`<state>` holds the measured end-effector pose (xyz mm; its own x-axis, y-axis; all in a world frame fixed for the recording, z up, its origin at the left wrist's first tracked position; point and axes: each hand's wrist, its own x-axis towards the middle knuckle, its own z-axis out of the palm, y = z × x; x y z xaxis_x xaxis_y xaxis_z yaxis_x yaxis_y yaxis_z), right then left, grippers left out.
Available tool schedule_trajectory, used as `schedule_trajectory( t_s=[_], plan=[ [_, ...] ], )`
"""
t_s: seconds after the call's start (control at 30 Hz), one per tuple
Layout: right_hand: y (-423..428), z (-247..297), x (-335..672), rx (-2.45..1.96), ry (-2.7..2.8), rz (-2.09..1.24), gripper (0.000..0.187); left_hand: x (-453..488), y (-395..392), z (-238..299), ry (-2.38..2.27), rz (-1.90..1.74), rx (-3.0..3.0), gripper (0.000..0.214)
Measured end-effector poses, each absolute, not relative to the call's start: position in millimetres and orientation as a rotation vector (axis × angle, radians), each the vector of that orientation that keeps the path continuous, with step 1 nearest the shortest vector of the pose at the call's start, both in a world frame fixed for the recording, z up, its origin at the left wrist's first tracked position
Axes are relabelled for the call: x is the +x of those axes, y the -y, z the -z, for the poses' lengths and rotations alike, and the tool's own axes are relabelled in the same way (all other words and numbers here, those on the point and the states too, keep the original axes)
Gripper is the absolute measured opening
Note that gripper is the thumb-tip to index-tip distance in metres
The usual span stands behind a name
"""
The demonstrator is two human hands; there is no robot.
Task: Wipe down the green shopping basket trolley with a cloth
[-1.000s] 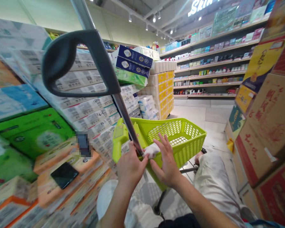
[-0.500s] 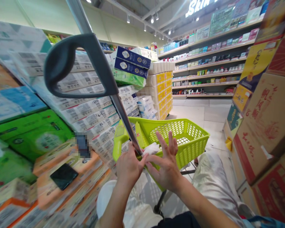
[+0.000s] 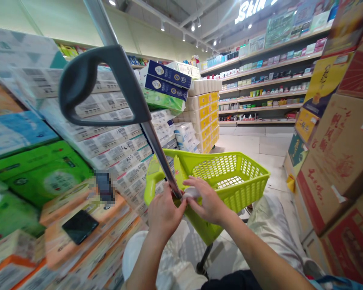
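A lime green shopping basket (image 3: 245, 181) on wheels stands in front of my knees. Its metal pull rod (image 3: 159, 151) rises to a dark grey handle (image 3: 90, 82) close to the camera. My left hand (image 3: 163, 213) is closed around the base of the rod. My right hand (image 3: 207, 201) is curled over a white cloth (image 3: 191, 192), pressing it against the rod's foot at the basket's near rim. The basket looks empty inside.
Stacked tissue and paper packs (image 3: 115, 141) fill the left side, with a black phone (image 3: 79, 226) lying on an orange pack. Brown and red cartons (image 3: 339, 153) are piled on the right. Shelves of goods (image 3: 269, 80) line the far wall beyond a tiled aisle floor (image 3: 260, 141).
My right hand's fingers were spread above the cloth; they have now curled down over it. The basket has shifted slightly to the right.
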<state>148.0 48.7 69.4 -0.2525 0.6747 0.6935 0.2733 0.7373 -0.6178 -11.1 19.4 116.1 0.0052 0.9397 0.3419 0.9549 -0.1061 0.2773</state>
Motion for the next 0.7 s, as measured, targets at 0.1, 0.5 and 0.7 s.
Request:
schedule_trajectory(
  t_s=[0.1, 0.5, 0.7],
  plan=[
    [-51.0, -62.6, 147.4, -0.754, 1.87, -0.469, 0.023, -14.9, -17.9, -115.7, 1.978, 0.701, -2.248, 0.039],
    [-56.0, -50.8, 153.5, -0.85, 1.625, -0.285, 0.022, -18.4, -17.5, -108.9, 1.879, 0.67, -2.226, 0.031],
    [-55.3, -67.1, 155.2, -0.89, 1.938, -0.256, 0.023, -18.9, -19.3, -106.6, 1.826, 0.676, -2.2, 0.036]
  ],
)
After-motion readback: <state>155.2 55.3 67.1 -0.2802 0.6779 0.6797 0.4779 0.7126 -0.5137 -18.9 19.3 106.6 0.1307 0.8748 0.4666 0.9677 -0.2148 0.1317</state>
